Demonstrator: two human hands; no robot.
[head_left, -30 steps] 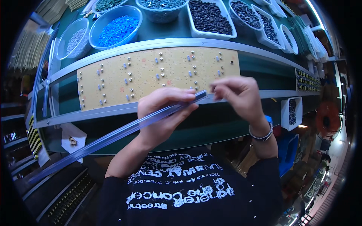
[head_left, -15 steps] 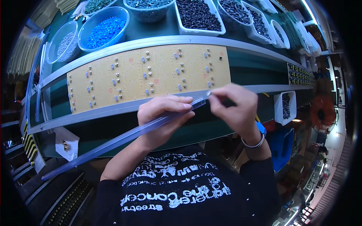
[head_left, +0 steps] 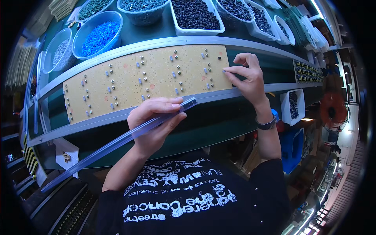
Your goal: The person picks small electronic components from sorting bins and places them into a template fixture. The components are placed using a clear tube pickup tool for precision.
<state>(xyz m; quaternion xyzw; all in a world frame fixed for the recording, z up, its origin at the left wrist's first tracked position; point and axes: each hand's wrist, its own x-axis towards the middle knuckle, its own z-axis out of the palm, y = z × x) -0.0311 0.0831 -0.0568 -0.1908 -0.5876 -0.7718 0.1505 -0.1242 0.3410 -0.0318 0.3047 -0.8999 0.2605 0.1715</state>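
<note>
A long clear plastic tube (head_left: 100, 150) slants from the lower left up to my left hand (head_left: 152, 120), which is wrapped round it near its upper end. Small dark pieces show inside that end. My right hand (head_left: 250, 80) is at the right edge of a tan circuit board (head_left: 126, 89), thumb and forefinger pinching a tiny silvery component (head_left: 224, 71). Its exact kind is too small to tell. Rows of small silvery and pale-blue parts stand on the board, plus one small black part (head_left: 219, 58) near its upper right corner.
Metal rails (head_left: 152, 44) run along the board. Beyond them stand a tub of blue parts (head_left: 117, 36), a tray of black parts (head_left: 176, 28) and several other tubs. At right are a populated board (head_left: 308, 71), a white bin (head_left: 287, 111) and a blue crate (head_left: 289, 156).
My right hand has moved from the tube's end up and right to the board's right edge, carrying the tiny component. My left hand and tube have shifted slightly left in the picture, as has the board.
</note>
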